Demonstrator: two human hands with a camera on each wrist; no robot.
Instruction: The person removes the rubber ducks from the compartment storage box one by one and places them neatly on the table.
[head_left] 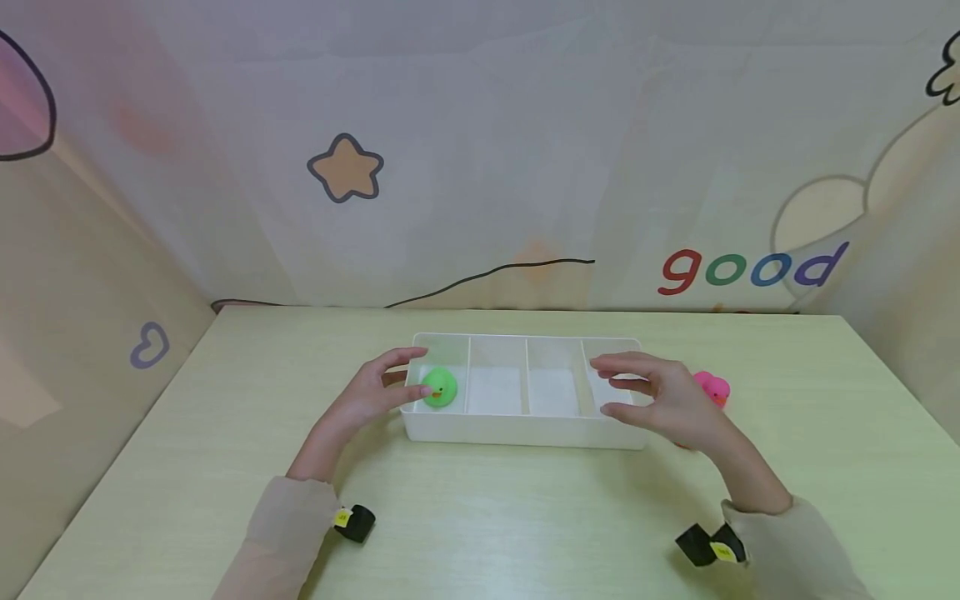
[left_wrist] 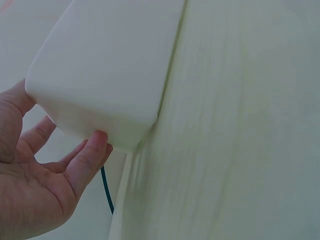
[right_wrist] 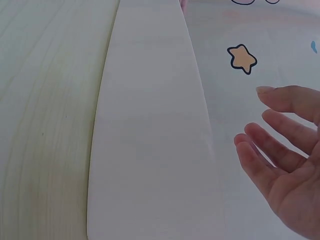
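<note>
Just then, the left hand [head_left: 369, 392] had its fingers wide at one end of the white tray [head_left: 525, 431], a green duck [head_left: 443, 386] inside, by the thumb; the right hand [head_left: 671, 400], fingers parted and holding nothing, hovered at the other end, a pink toy [head_left: 716, 389] behind its knuckles.

The right hand [head_left: 670, 402] hides part of the pink toy [head_left: 717, 390] and nearly all of an orange thing [head_left: 684, 447] — too little shows to name it — while the left hand [head_left: 367, 390] covers a bit of the green duck [head_left: 443, 385], the yellow labels [head_left: 342, 517] are too small to read, and the head view's bottom edge cuts off both sleeves [head_left: 288, 517].
</note>
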